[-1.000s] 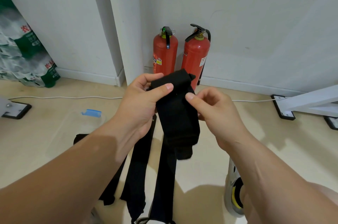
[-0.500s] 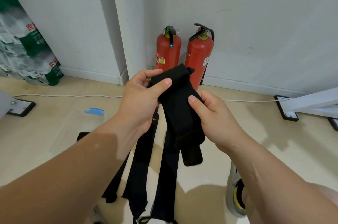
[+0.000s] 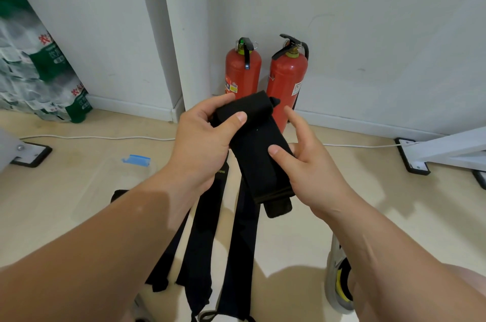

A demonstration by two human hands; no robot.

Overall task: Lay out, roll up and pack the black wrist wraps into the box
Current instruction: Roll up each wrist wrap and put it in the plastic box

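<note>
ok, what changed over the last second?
The right hand slid down the held wrap, from a pinch near its rolled top to a grip at its middle, thumb on the front, index finger straightened. The left hand kept gripping the rolled top. The wraps on the floor and the clear box stayed put.

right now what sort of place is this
Probably a storage or utility corner indoors: two red fire extinguishers stand against the white wall, shrink-wrapped bottled-water packs are stacked at left, and a white cable runs along the floor.
</note>
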